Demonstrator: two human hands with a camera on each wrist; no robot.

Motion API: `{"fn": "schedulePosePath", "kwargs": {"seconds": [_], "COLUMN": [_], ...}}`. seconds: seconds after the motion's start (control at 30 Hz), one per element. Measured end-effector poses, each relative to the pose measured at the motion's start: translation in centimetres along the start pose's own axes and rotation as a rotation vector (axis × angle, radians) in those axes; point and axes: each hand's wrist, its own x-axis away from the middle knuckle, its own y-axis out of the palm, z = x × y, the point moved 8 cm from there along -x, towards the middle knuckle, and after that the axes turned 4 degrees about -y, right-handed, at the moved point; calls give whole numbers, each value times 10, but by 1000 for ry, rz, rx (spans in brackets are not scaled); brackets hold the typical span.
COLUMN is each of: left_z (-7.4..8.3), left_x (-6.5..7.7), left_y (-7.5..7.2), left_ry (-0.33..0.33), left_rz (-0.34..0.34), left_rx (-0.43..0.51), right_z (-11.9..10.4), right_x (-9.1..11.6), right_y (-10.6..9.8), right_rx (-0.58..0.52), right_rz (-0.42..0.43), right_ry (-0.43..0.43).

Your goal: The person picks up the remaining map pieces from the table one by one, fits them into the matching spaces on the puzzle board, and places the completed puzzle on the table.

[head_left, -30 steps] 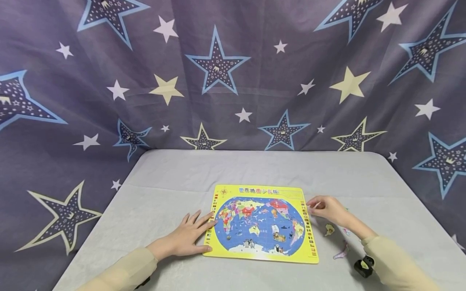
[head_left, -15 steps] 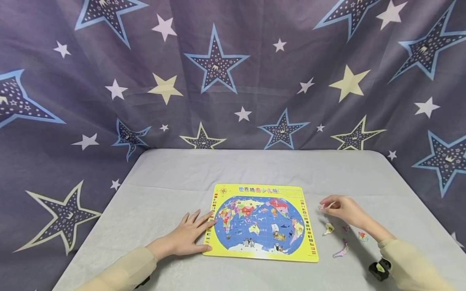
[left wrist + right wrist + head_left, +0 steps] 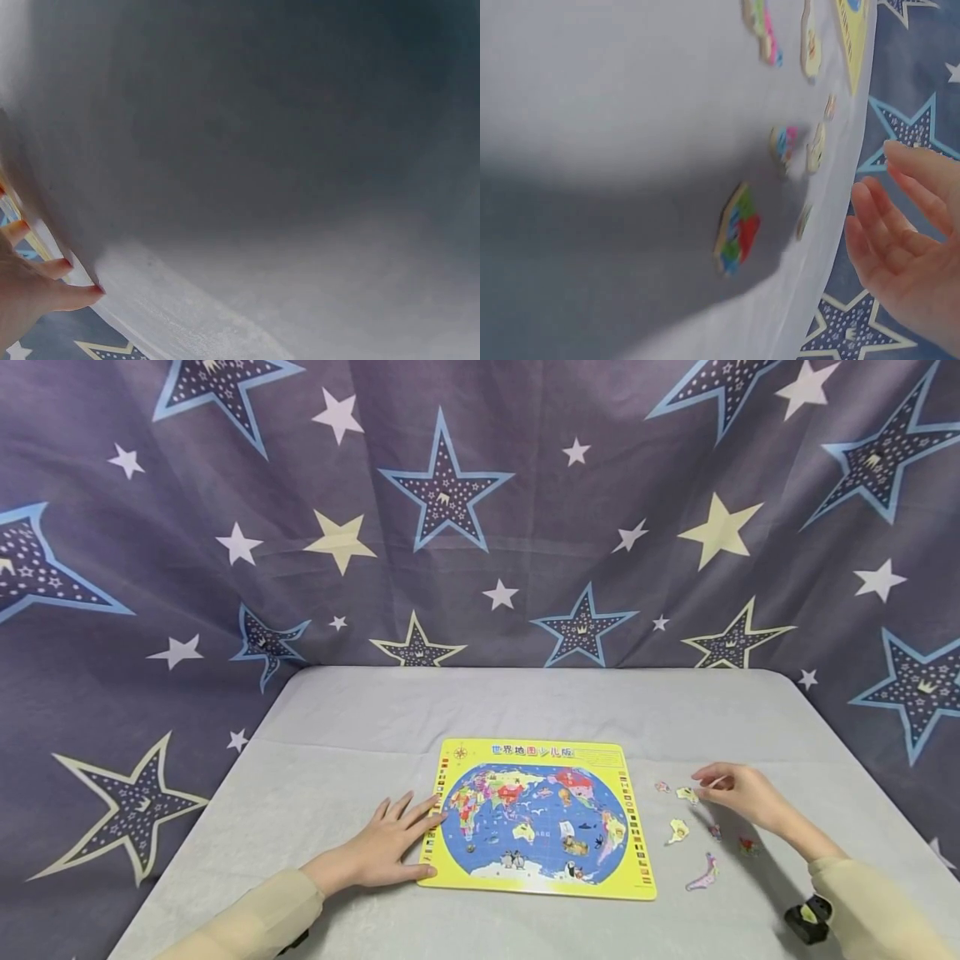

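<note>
My left hand (image 3: 378, 847) lies flat with spread fingers on the left edge of a yellow puzzle board (image 3: 551, 893) printed with a world map. In the left wrist view its fingers (image 3: 75, 297) show at the lower left. My right hand (image 3: 742, 793) hovers right of the board, its fingertips close to a small white-and-green puzzle piece (image 3: 686, 794). The right wrist view shows that hand with loosely bent fingers (image 3: 870, 217) and nothing between them. A small pink piece (image 3: 662, 787) lies between the board and this hand.
More loose pieces lie on the grey-covered table (image 3: 360, 710): a yellowish one (image 3: 677, 832), a purple curved one (image 3: 703, 872), a small pink-blue one (image 3: 715, 832) and a red-green one (image 3: 747, 845). Behind hangs a star-patterned curtain (image 3: 525, 543).
My right hand has moved right, away from the board's edge, leaving the small pink piece on the table. More loose pieces have come into sight. The left hand has stayed put.
</note>
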Motion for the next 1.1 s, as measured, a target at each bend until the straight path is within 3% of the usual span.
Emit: {"fn": "schedulePosePath", "kwargs": {"seconds": [0.53, 0.77, 1.1], "left_z": [-1, -1, 0], "left_x": [1, 1, 0], "left_y": [-1, 0, 1], "left_ry": [-10, -1, 0], "left_rz": [-1, -2, -7], "left_rx": [0, 5, 5], "right_z": [22, 34, 45], "right_x": [6, 6, 3], "right_y": [-12, -6, -2], "right_rx": [62, 83, 81], "right_rz": [20, -18, -49], "right_ry": [44, 104, 113]}}
